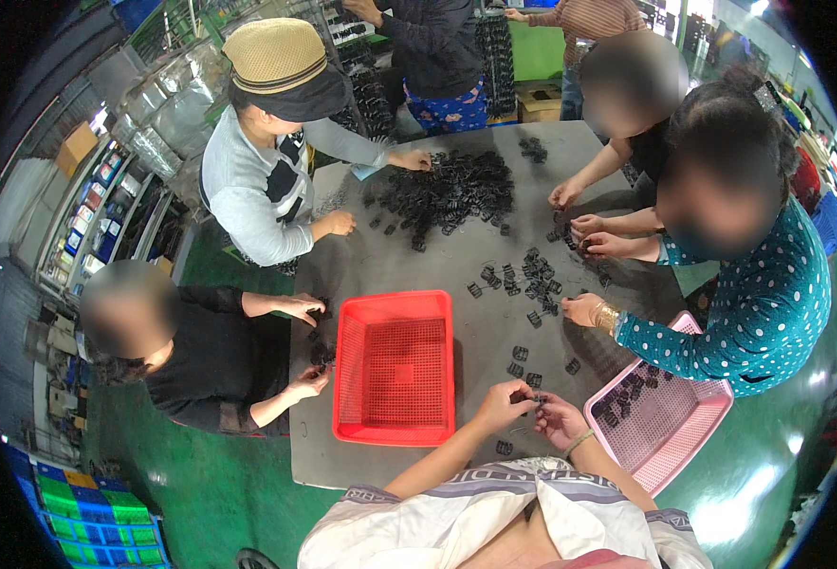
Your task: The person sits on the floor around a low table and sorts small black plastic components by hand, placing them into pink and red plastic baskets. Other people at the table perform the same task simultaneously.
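1. Table [380, 261]: grey, with a red basket [395, 368] to the left of my hands and a pink basket [660, 417] to their right.
2. My left hand [502, 403] and right hand [561, 420] meet at the near edge.
3. Clip [538, 401]: small, black, pinched between both hands' fingertips, nearer the right hand; its axis is too small to tell.

grey table [456, 242] w/ red basket [395, 368], pile of black clips [451, 190], scattered clips [532, 275].

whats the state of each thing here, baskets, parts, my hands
red basket: upright, empty
pink basket: tilted off the table edge, a few black parts inside
pile of black parts: loose heap on the table
left hand: pinching a small black part
right hand: fingers on the same part
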Available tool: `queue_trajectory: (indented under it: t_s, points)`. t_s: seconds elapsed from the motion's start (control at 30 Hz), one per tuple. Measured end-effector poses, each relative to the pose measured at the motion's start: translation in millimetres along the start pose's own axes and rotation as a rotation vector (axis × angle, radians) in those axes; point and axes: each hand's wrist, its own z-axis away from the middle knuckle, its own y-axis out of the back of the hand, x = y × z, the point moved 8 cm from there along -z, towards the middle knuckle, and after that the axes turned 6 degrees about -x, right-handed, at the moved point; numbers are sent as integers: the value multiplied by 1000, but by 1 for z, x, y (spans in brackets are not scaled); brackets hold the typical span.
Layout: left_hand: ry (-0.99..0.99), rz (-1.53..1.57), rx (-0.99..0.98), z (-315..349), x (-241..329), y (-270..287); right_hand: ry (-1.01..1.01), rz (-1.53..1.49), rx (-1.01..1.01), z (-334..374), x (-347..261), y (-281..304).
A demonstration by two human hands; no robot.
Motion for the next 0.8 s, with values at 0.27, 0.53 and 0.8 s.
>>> queue_trajectory:
  t_s: [0.27, 0.53, 0.8]
  points:
    - [-1, 27, -53, -2, 3, -3, 116, 295, 144, 13, -15, -18]
    - [35, 149, -43, -8, 2, -4, 38, 353, -80, -2, -6, -6]
    - [-63, -46, 20, -5, 14, 9, -46, 477, 45, -1, -2, -1]
